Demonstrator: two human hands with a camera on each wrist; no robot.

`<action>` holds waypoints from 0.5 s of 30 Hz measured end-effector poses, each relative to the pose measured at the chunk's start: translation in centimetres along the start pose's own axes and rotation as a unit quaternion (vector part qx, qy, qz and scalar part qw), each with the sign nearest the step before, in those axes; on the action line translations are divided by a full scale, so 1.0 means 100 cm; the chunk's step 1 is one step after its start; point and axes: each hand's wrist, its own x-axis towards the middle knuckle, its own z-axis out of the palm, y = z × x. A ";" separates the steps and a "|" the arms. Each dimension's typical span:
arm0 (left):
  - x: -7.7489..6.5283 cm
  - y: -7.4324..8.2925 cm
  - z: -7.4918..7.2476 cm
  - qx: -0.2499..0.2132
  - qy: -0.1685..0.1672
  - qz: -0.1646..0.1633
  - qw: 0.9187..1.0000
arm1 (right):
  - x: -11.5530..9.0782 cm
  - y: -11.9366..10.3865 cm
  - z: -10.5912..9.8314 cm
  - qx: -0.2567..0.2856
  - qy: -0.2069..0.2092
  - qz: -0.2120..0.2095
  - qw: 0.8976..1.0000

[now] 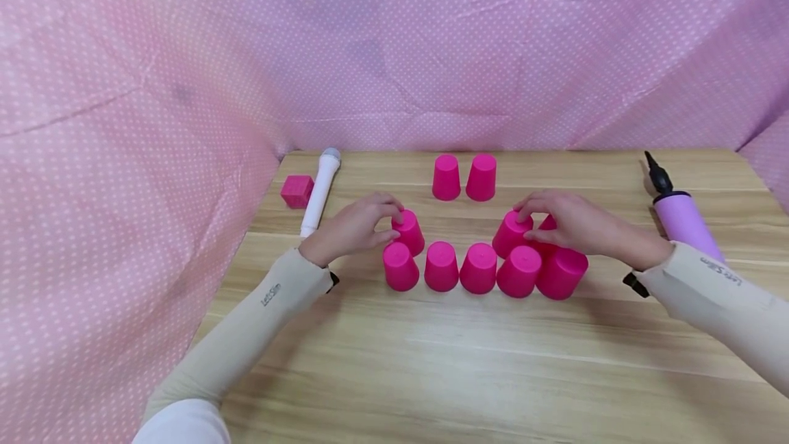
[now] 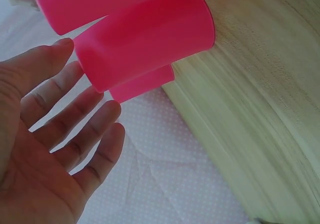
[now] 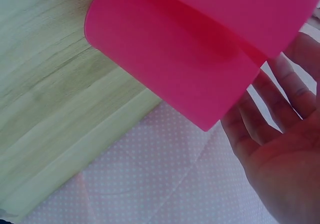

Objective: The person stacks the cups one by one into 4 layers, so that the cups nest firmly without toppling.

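Your beige left sleeve [image 1: 237, 333] carries a dark printed brand name [image 1: 270, 294] in the head view, and you can read it as "Let's Slim". The small letters run at a slant along your forearm, below the cuff, climbing towards your wrist. Your matching right sleeve [image 1: 721, 310] bears the same words, "Let's Slim", in a second dark print [image 1: 720, 270] near its upper edge, close to the cuff; this line slopes downward as it goes away from your wrist. Farther up that same sleeve you can make out a paler mark [image 1: 767, 302] (too faint for you to read).
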 end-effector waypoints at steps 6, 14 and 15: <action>0.006 -0.002 0.004 -0.008 0.003 -0.008 1.000 | 0.001 0.002 0.001 0.005 0.000 0.013 1.000; 0.013 -0.007 0.007 -0.016 0.012 -0.001 1.000 | 0.006 0.005 -0.001 0.001 0.009 0.002 1.000; 0.015 -0.008 0.007 -0.013 0.014 -0.005 1.000 | 0.008 0.007 -0.003 -0.001 0.015 0.001 1.000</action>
